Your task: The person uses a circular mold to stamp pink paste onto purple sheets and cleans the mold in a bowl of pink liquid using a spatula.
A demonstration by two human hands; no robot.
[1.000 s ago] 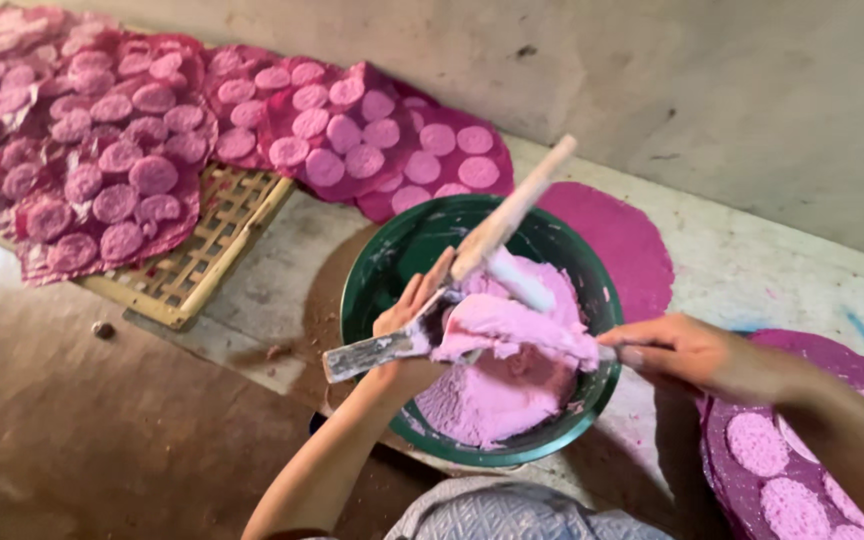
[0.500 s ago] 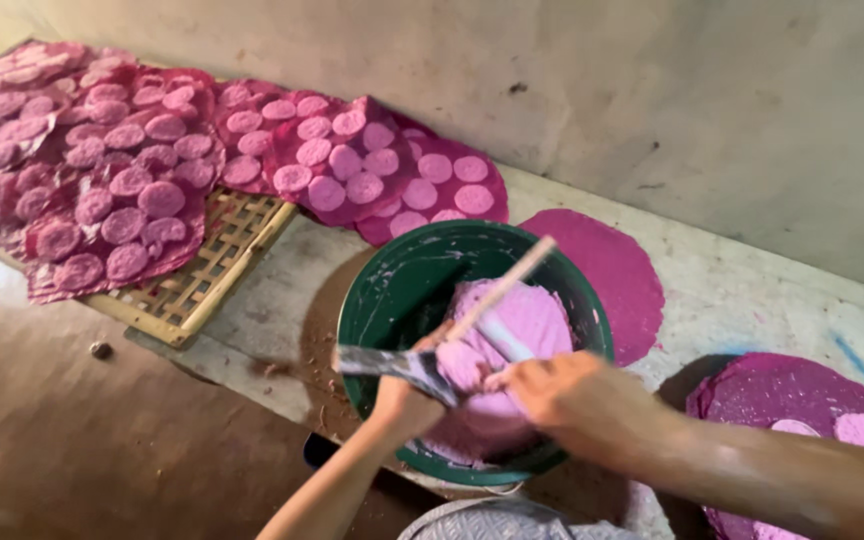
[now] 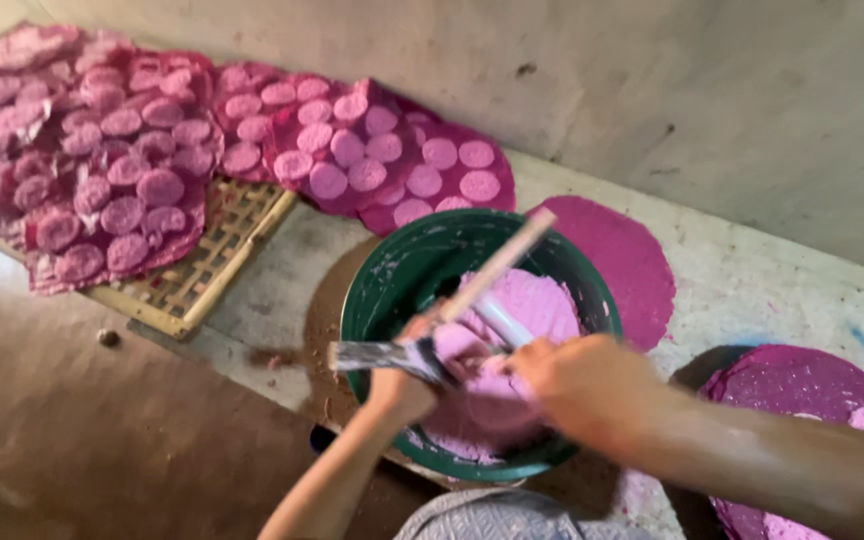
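Materials I see around the green bowl

I see a glossy, smeared green plastic-looking bowl (image 3: pixel 392 275) of soft matt pink paste (image 3: pixel 532 305), a dull metal scraper blade (image 3: pixel 377 355), a pale wooden stick (image 3: pixel 502 262) and a woven bamboo tray (image 3: pixel 202 285) on rough concrete.

A round green bowl (image 3: pixel 392 275), its inner wall smeared with pale streaks, is seen standing on the stained floor, and a mound of soft pink paste (image 3: pixel 532 305) is heaped in its right half, touching the wall. A flat metal scraper (image 3: pixel 377 355), dulled with dried paste, is held level across the near left rim, its blade pointing left out past the edge. A pale wooden stick (image 3: pixel 502 262) is propped slanting from the paste up over the far rim, its upper end jutting toward the right.
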